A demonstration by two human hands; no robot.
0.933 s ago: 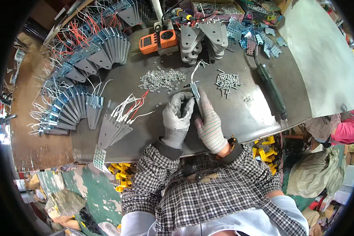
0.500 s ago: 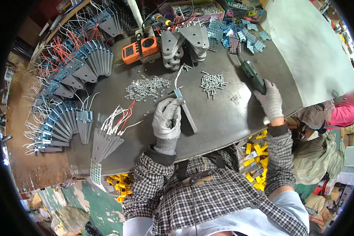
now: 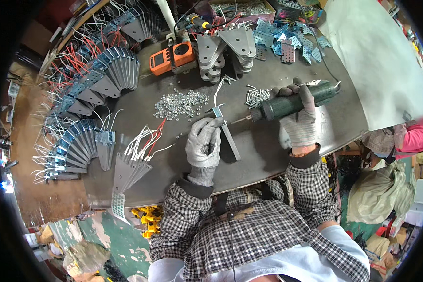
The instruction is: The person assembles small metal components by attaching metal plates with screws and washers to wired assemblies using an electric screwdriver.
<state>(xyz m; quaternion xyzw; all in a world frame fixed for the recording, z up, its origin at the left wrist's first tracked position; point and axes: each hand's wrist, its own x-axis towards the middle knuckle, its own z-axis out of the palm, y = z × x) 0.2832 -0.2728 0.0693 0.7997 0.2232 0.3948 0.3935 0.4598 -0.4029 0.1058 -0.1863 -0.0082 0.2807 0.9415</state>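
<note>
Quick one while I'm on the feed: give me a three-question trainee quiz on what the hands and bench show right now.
1. True or false: the right hand holds the dark green electric screwdriver with its bit pointing toward the left hand.
2. What does the left hand press onto the metal table? A) the orange meter B) a grey metal bracket with a white wire C) a yellow connector
3. Fill in: the pile of small silver nuts lies just in front of the ______ meter.

Key: 1 true; 2 B, the metal bracket; 3 orange.
</note>
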